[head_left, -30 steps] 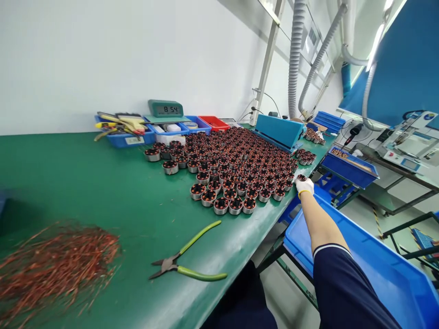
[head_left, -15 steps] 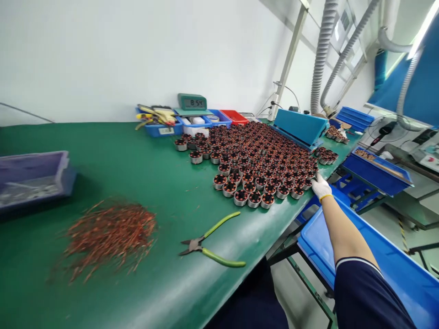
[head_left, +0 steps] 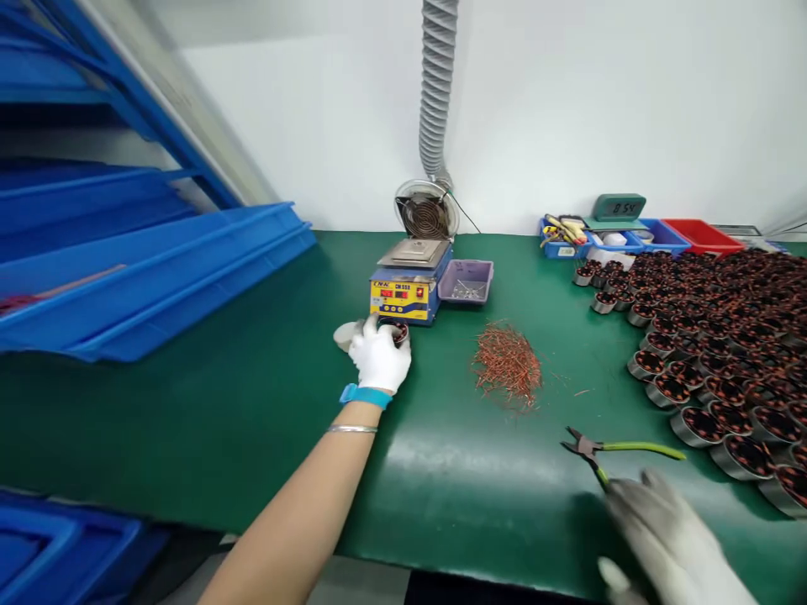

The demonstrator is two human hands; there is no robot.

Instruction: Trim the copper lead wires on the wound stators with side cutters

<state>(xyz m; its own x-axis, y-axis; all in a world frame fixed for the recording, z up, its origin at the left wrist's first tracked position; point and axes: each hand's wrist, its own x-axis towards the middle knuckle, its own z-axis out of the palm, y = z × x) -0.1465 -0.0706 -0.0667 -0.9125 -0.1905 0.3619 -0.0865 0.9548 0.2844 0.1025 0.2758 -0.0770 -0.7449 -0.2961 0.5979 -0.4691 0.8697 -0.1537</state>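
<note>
My left hand [head_left: 380, 357], in a white glove with a blue wristband, is closed around a motor stator [head_left: 400, 334] in front of a blue and yellow heated pot unit [head_left: 407, 290]. A small white round container [head_left: 345, 336] sits just left of those fingers. Blurred by motion, my gloved right hand [head_left: 668, 533] hovers at the lower handle of green-handled cutting pliers [head_left: 585, 445], thumb and fingers apart. The pliers lie spread on the green table [head_left: 441, 470]. Copper wire clippings [head_left: 508, 363] form a loose pile between my hands.
Rows of stators [head_left: 744, 370] cover the table's right side. Behind the heated unit stand a round fan [head_left: 425, 214] and a grey duct hose [head_left: 438, 84]. A purple tray [head_left: 466, 281] adjoins the unit. Blue bins [head_left: 157, 269] are at left, a clock [head_left: 619, 207] at back right.
The view has swung left, bringing the heated unit and my left hand with a stator into sight. My right hand has left the stator rows and is now by the pliers.
</note>
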